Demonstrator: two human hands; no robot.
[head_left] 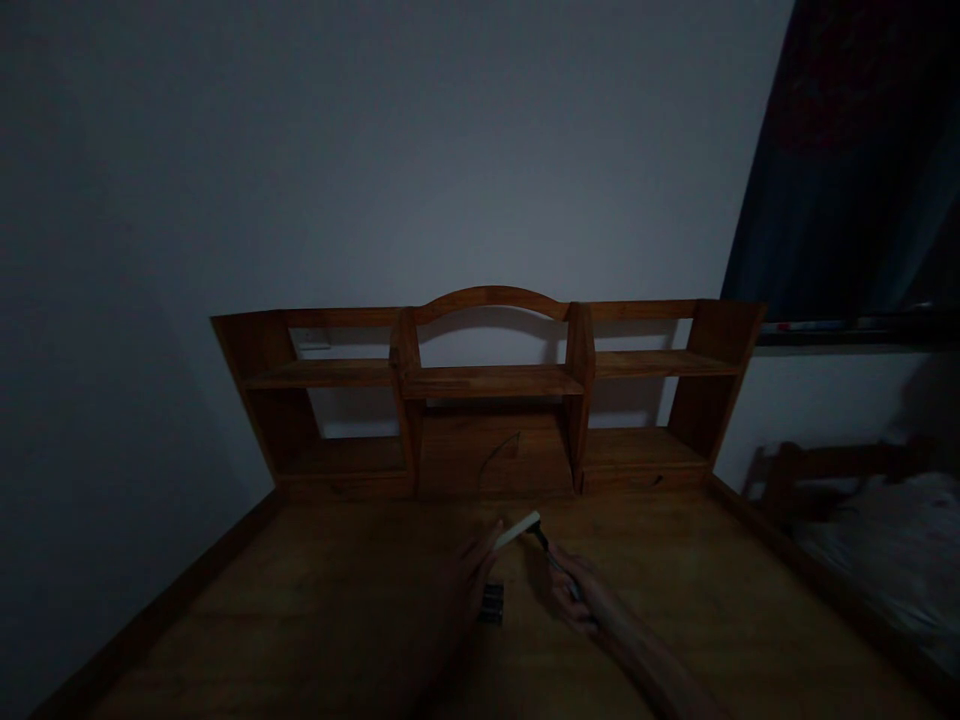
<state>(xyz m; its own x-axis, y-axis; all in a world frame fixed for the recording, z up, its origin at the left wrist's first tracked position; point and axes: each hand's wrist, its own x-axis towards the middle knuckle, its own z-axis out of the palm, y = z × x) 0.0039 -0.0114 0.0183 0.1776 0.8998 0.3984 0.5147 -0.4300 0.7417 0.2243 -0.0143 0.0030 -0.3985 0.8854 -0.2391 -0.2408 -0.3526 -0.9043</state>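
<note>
My left hand [474, 568] is closed around the lower end of a pale flat stick [519, 529], which slants up to the right. My right hand [574, 590] grips the handle of a razor [541, 539] with a dark head. The razor's head is at the underside of the stick's far end; whether they touch is hard to tell in the dim light. Beside my left hand, a small dark ribbed pack [491, 604] lies on the wooden desk [337, 590]. Its contents are too dark to make out.
A wooden shelf unit [493, 382] stands along the back of the desk, against a pale wall [480, 150]. A thin dark cord [498, 453] shows on its middle panel. Dark curtains [847, 180] hang at the right, above a pale bundle [892, 550].
</note>
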